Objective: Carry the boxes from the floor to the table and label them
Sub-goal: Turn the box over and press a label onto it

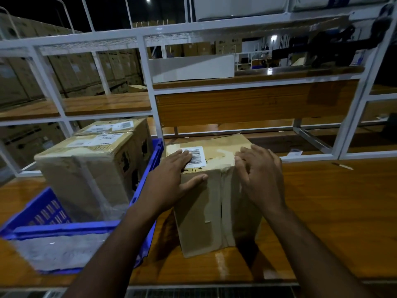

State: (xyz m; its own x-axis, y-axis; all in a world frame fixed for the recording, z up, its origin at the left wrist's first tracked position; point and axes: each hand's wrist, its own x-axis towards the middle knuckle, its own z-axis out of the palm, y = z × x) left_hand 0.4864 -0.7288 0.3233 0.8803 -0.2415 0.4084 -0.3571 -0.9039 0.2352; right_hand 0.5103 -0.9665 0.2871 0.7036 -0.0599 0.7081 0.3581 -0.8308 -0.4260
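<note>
A blue crate [148,168] stood at the left of the wooden table [333,211], holding two taped cardboard boxes [86,168], each labelled on top. Just right of the crate, a third box [214,211] stood upright on the table. The left hand [171,177] lay flat on its top, fingers straight and touching the barcode label [196,157], thumb against the front face. The right hand [261,175] rested at the box's top right edge, fingers loosely bent, gripping nothing.
</note>
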